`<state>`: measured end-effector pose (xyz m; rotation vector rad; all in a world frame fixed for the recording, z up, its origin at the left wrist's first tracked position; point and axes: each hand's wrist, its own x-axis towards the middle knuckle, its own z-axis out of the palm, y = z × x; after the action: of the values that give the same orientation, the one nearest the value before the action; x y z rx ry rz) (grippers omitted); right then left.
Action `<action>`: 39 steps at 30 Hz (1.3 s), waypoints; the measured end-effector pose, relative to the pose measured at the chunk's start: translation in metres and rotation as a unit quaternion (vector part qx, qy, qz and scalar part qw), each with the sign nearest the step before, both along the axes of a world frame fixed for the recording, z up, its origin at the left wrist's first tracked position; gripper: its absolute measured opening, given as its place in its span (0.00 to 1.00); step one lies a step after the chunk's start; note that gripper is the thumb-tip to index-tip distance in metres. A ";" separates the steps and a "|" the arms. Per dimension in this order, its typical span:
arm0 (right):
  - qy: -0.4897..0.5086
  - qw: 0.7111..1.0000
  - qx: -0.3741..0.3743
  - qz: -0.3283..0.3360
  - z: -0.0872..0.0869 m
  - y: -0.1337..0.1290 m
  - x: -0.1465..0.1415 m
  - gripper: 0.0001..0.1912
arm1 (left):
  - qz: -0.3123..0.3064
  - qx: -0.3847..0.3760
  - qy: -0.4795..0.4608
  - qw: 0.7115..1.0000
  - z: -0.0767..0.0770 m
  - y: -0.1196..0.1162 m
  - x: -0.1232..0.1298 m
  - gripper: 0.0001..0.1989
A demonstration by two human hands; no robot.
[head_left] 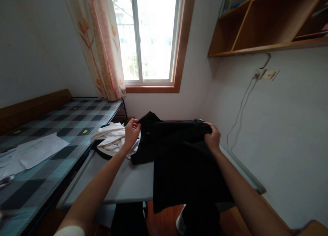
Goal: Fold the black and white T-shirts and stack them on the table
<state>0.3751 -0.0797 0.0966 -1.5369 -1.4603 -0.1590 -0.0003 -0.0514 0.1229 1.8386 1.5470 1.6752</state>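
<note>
A black garment, which looks like a T-shirt (176,136), is stretched between my two hands above a light grey table (128,184). My left hand (132,130) pinches its upper left part, close to a raised fold. At the upper right, my right hand (213,136) is closed round a bunched edge of the same cloth. The lower part of the shirt hangs over the table's front edge towards my legs. Just behind my left hand lies a heap of white clothes (110,138), with some dark cloth under it.
Left of the table stands a bed (84,118) with a checked cover, papers (38,150) and a roll of tape (6,181). A wall shelf (266,27) hangs upper right, above a socket (266,74) with a dangling cable (241,109). A window (153,37) is ahead.
</note>
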 end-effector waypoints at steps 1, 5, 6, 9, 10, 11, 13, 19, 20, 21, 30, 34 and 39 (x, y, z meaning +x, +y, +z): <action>0.003 1.000 0.002 -0.011 0.002 -0.002 0.006 0.25 | 0.015 0.006 -0.008 1.000 0.005 -0.001 -0.007 0.06; -0.056 0.994 -0.089 0.037 -0.008 -0.012 0.028 0.16 | 0.022 0.011 0.117 0.993 0.003 -0.013 -0.030 0.06; -0.075 0.985 -0.140 0.070 -0.013 -0.017 0.032 0.14 | 0.017 -0.007 0.169 0.985 -0.001 -0.017 -0.034 0.07; -0.115 0.927 -0.311 0.173 -0.026 -0.035 0.042 0.09 | -0.012 -0.116 0.294 0.949 -0.018 -0.027 -0.044 0.06; -0.125 0.902 -0.362 0.201 -0.027 -0.042 0.044 0.09 | -0.032 -0.147 0.321 0.935 -0.023 -0.029 -0.046 0.03; -0.134 0.874 -0.406 0.230 -0.027 -0.048 0.045 0.10 | -0.059 -0.165 0.343 0.923 -0.027 -0.030 -0.047 0.08; -0.139 0.821 -0.473 0.288 -0.021 -0.060 0.046 0.15 | -0.126 -0.152 0.381 0.903 -0.032 -0.032 -0.044 0.22; -0.077 0.827 -0.445 0.335 -0.006 -0.058 0.033 0.27 | -0.255 -0.044 0.415 0.872 -0.034 -0.030 0.000 0.20; -0.076 0.855 -0.414 0.302 -0.010 -0.053 0.029 0.26 | -0.255 -0.045 0.420 0.870 -0.034 -0.029 0.009 0.19; -0.080 0.882 -0.382 0.264 -0.017 -0.048 0.026 0.24 | -0.252 -0.053 0.429 0.866 -0.035 -0.027 0.018 0.18; -0.153 0.926 -0.342 0.051 -0.068 -0.025 0.007 0.18 | -0.134 -0.143 0.430 0.881 -0.037 -0.012 0.024 0.13; -0.098 0.958 -0.267 0.039 -0.064 -0.026 0.016 0.09 | -0.019 -0.129 0.343 0.930 -0.024 -0.004 -0.013 0.16; -0.013 0.970 -0.237 0.060 -0.060 -0.027 0.027 0.12 | -0.009 -0.129 0.290 0.948 -0.018 -0.005 -0.050 0.14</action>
<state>0.4020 -0.1067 0.0369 -1.8183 -1.6882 0.2617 -0.0498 -0.0563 0.1052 2.3000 1.8335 0.8894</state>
